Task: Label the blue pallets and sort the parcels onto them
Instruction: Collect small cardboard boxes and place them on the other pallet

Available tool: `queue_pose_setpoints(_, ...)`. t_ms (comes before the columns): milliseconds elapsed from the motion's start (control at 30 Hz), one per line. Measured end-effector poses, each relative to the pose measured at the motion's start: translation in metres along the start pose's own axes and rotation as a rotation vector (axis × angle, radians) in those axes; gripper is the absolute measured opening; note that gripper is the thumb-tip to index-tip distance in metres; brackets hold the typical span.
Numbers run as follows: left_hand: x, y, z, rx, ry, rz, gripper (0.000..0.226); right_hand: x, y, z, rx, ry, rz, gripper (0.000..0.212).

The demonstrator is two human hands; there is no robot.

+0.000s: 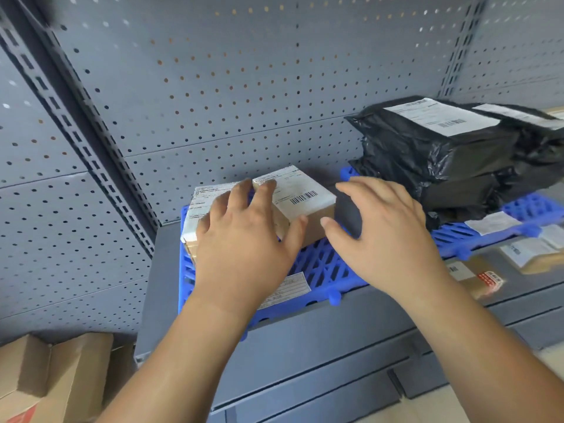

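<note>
Both grips spread: left hand (244, 239) flat on brown parcel (306, 206), right hand (387, 233) touching dark parcel (348, 215).

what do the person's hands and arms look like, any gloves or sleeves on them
Both are bare. The left hand and the right hand wear no gloves, and no ring, watch or wristband shows. The left forearm and the right forearm are uncovered down to the frame edge, with no sleeve in view.
</note>
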State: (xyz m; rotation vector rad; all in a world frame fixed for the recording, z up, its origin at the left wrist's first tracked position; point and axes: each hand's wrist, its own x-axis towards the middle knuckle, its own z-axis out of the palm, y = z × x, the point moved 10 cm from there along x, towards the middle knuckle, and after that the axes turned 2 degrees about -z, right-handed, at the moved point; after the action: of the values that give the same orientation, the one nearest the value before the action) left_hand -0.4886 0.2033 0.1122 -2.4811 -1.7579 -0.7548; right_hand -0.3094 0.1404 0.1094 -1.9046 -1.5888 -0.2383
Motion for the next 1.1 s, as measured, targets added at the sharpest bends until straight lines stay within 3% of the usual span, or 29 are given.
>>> queue_pose_setpoints(267, -0.029, 0.097, 0.003, -0.054, 0.011, 0.112, 0.078, -0.032, 0.066, -0.053, 0.015, 0.069, 0.086, 0.053)
queue_pose_setpoints(700, -0.094, 0.325, 0.075, -0.117, -0.101, 0.345, 0.066, -0.126, 0.275, -0.178, -0.155, 0.052, 0.356, 0.059)
queue_pose_setpoints(1100, -0.134, 0.485, 0.174, -0.173, -0.316, 0.534, 0.066, -0.205, 0.423, -0.236, -0.321, -0.023, 0.629, 0.06)
